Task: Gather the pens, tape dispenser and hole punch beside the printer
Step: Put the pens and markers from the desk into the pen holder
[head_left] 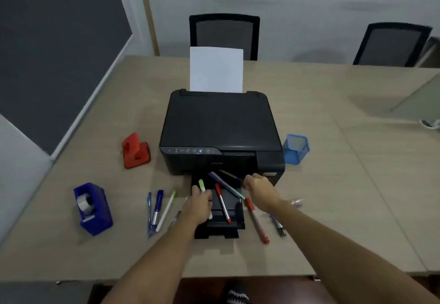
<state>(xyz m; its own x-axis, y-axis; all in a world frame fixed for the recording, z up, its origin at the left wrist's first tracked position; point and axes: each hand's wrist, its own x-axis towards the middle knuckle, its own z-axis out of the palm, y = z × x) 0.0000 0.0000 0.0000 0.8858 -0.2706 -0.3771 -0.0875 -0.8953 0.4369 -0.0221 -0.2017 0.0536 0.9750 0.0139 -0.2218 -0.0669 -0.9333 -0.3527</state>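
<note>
A black printer (221, 127) stands mid-table with its output tray (219, 228) pulled out. Pens lie across the tray: a green-capped white pen (202, 186), a red pen (222, 202), a purple pen (225, 184). My left hand (198, 202) is closed around the green-capped pen. My right hand (260, 190) is curled at the tray's right edge, touching the far pens; what it holds is unclear. More pens (157, 209) lie left of the tray, a red marker (257, 220) to its right. A red hole punch (135, 150) and a blue tape dispenser (92, 208) sit at left.
A blue mesh pen cup (296, 149) stands right of the printer. White paper (216, 69) sticks up from the rear feed. Two black chairs (223, 33) face the far table edge. A dark pen (278, 226) lies at right. The table's near edge (142, 277) is below my arms.
</note>
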